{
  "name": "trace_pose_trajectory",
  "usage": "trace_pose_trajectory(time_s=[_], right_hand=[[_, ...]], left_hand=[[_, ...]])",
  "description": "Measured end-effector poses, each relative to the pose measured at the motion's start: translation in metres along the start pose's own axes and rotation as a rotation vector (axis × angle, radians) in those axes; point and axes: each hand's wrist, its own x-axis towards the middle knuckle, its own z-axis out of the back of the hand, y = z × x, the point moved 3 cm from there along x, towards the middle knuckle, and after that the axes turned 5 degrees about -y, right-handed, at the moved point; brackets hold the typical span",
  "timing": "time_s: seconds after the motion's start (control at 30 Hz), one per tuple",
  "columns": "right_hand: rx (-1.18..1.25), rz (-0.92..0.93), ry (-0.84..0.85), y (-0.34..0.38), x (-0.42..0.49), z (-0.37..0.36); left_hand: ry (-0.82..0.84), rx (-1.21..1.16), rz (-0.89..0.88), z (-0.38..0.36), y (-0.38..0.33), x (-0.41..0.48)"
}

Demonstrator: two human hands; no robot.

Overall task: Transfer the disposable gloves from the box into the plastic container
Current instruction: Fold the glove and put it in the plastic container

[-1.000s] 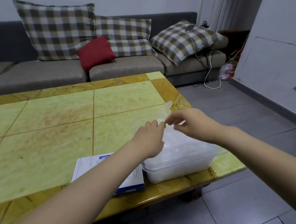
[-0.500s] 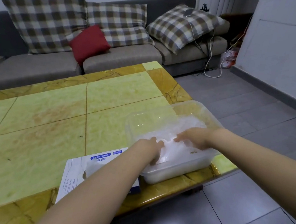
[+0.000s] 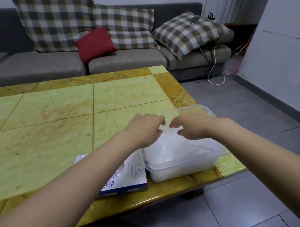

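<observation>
A grey sofa (image 3: 31,66) ran along the far wall, carrying plaid cushions (image 3: 56,21) and one small red cushion (image 3: 94,43). In front of it stood the yellow-green tiled worktop (image 3: 47,141). At its near right corner sat the clear plastic container (image 3: 183,166), heaped with a pile of disposable gloves (image 3: 178,147) that rose above its rim. The white and blue glove box (image 3: 131,177) lay flat just left of it, touching its side and partly hidden under the left forearm. Both hands hovered over the far end of the container, close together. The left hand (image 3: 143,130) and the right hand (image 3: 192,127) each had the fingers curled in, the grip narrowed to a pinch on a thin clear glove (image 3: 167,125) held between them above the pile.
</observation>
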Motion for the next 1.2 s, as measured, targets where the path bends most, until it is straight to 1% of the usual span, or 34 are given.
trace_pose_trajectory(time_s=[0.07, 0.1, 0.13, 0.2, 0.27, 0.33, 0.4, 0.47, 0.53, 0.63, 0.77, 0.8, 0.83, 0.93, 1.03, 1.2], right_hand=[[-0.153, -0.013, -0.189, 0.023, -0.009, 0.01], [-0.157, 0.002, -0.288, 0.036, -0.012, 0.013], [-0.098, 0.039, -0.366, 0.05, -0.015, 0.013], [0.073, 0.159, -0.442, 0.08, -0.017, 0.004], [0.139, 0.272, -0.417, 0.108, -0.016, -0.013], [0.149, 0.327, -0.331, 0.131, -0.013, -0.037], [0.138, 0.317, -0.211, 0.15, -0.008, -0.058], [0.123, 0.275, -0.117, 0.16, -0.001, -0.073], [0.085, 0.243, -0.1, 0.166, 0.005, -0.08], [0.033, 0.233, -0.098, 0.17, 0.012, -0.082], [0.04, 0.275, 0.052, 0.172, 0.008, -0.09], [0.037, 0.265, 0.06, 0.171, 0.007, -0.091], [0.041, 0.258, 0.038, 0.169, 0.007, -0.092], [0.071, 0.22, -0.1, 0.162, 0.012, -0.09], [0.144, 0.19, -0.185, 0.157, 0.015, -0.08], [0.267, 0.163, -0.374, 0.144, 0.013, -0.037]], left_hand=[[-0.183, -0.041, 0.06, 0.008, 0.019, -0.018], [-0.235, -0.063, 0.1, 0.008, 0.03, -0.028], [-0.26, -0.078, 0.144, 0.006, 0.041, -0.038], [-0.247, -0.095, 0.24, -0.002, 0.064, -0.059], [-0.18, -0.096, 0.322, -0.015, 0.081, -0.08], [-0.084, -0.091, 0.373, -0.03, 0.093, -0.098], [0.014, -0.122, 0.409, -0.046, 0.102, -0.114], [0.078, -0.177, 0.424, -0.059, 0.107, -0.122], [0.097, -0.205, 0.424, -0.067, 0.11, -0.129], [0.075, -0.215, 0.412, -0.069, 0.111, -0.131], [0.068, -0.19, 0.418, -0.071, 0.112, -0.13], [0.064, -0.185, 0.418, -0.071, 0.113, -0.129], [0.06, -0.185, 0.418, -0.071, 0.113, -0.129], [0.079, -0.197, 0.41, -0.069, 0.113, -0.128], [0.104, -0.206, 0.403, -0.069, 0.116, -0.131], [0.126, -0.183, 0.37, -0.073, 0.114, -0.133]])
